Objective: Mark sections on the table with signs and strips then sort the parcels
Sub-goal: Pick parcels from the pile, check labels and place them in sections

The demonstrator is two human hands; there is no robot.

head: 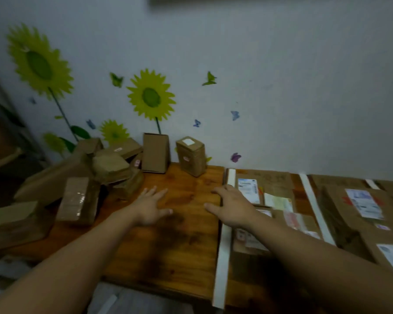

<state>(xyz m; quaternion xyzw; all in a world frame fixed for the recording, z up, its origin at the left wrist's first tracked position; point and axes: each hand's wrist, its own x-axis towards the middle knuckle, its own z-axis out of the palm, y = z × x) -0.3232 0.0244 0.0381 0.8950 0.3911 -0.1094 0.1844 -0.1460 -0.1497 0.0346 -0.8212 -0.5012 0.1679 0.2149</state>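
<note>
Over the bare middle of the table (179, 257), left hand (152, 206) and right hand (230, 207) hover apart, fingers spread, holding nothing. The right hand overlaps the nearest strip (222, 257). Step judged: fetching the next parcel. Best done by lifting one from the top of the pile (110, 166), reading its label, and carrying it across without nudging that strip. Counts: white strips, three visible, including the second strip (315, 207); upright boxes (156, 152) by the wall, two; piled parcels, roughly eight, overlap blocks certainty; sorted parcels (354, 200) beyond the nearest strip, at least five.
</note>
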